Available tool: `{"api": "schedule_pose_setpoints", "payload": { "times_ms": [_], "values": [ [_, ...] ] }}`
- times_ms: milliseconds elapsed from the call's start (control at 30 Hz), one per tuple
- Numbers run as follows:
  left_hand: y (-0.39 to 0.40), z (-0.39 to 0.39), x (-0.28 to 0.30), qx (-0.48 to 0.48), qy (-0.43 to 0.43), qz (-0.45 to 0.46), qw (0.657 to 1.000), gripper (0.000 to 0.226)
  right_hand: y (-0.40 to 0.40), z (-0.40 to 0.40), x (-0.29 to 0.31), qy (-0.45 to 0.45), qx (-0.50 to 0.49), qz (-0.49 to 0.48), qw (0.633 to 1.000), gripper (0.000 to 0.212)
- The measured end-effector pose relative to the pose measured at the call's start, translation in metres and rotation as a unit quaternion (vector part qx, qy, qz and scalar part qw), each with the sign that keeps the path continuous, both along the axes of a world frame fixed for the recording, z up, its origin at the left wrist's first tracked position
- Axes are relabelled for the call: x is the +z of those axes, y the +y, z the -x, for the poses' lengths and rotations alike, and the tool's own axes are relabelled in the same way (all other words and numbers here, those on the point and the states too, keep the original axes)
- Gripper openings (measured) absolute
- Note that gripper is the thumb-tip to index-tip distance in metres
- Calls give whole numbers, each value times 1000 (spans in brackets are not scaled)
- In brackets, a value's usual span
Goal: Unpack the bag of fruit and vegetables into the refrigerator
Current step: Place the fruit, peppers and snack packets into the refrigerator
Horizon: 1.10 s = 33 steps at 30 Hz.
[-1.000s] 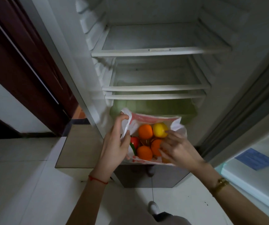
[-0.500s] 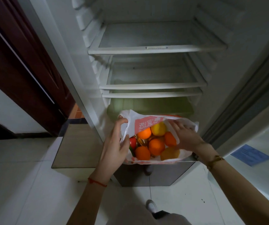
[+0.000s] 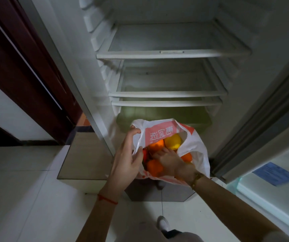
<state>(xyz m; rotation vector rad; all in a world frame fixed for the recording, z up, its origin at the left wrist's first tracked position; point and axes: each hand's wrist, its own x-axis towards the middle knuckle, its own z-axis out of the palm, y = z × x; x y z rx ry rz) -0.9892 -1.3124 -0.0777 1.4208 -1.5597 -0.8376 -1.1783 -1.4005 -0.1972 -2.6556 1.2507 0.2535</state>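
Plastic bag (image 3: 195,145) pinched by left hand (image 3: 128,160); right hand (image 3: 170,161) fingers among fruit.

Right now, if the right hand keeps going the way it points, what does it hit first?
Probably the orange just ahead of the right hand, whose fingers point up-left inside the bag; the yellow fruit sits beside it. Depth is unclear.

Bare arms. A thin red string (image 3: 107,199) is on the left wrist. A gold bracelet (image 3: 196,179) is on the right. One white shoe (image 3: 163,223) shows.
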Motion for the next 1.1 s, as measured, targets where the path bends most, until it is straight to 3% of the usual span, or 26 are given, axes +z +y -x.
{"api": "schedule_pose_setpoints", "payload": {
  "times_ms": [100, 267, 333, 400, 500, 600, 733, 933, 1100],
  "values": [
    [0, 1, 2, -1, 14, -8, 1000, 42, 6, -9, -7, 38, 44, 49, 997, 63],
    [-2, 2, 2, 7, 23, -6, 1000, 43, 4, -14, -4, 62, 25, 24, 997, 64],
    [-3, 2, 4, 13, 17, 6, 1000, 43, 4, -8, 3, 2, -9, -21, 1000, 72],
    [-5, 1, 9, 15, 20, 26, 999, 44, 8, 2, 19, -120, -74, -81, 987, 86],
    [-12, -1, 13, 12, 22, 39, 999, 47, 11, 22, 47, -314, -139, -149, 927, 87],
    [-18, -1, 15, 0, 23, 42, 999, 49, 10, 39, 65, -427, -142, -159, 879, 86],
    [-26, 2, 24, -3, -8, 42, 999, 54, 9, 45, 96, -509, -158, -140, 834, 81],
    [-36, 1, 31, -1, 11, 32, 999, 49, 7, 38, 146, -602, -139, -101, 780, 78],
    [-41, 1, 37, 5, 22, 30, 999, 53, 0, 24, 196, -635, -107, -53, 763, 77]
  ]
}}
